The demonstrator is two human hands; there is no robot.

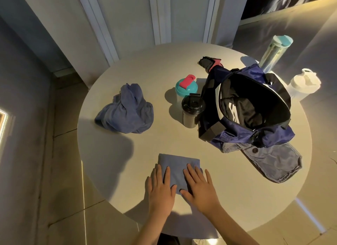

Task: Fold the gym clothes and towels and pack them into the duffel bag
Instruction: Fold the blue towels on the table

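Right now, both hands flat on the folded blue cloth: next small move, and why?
Probably grip the folded blue cloth at its edges and lift it toward the duffel bag. It already lies as a neat rectangle under the flat left hand and right hand, and the bag gapes open to the right. The crumpled blue cloth at left can wait.

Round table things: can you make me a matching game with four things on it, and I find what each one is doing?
Things
1. folded blue cloth
2. crumpled blue cloth
3. navy duffel bag
4. black-lidded shaker cup

States
a. open, with dark clothing inside
b. pressed flat under the left hand and the right hand
c. lying in a loose heap, nothing touching it
d. standing upright, lid closed

Pairs: 1-b, 2-c, 3-a, 4-d
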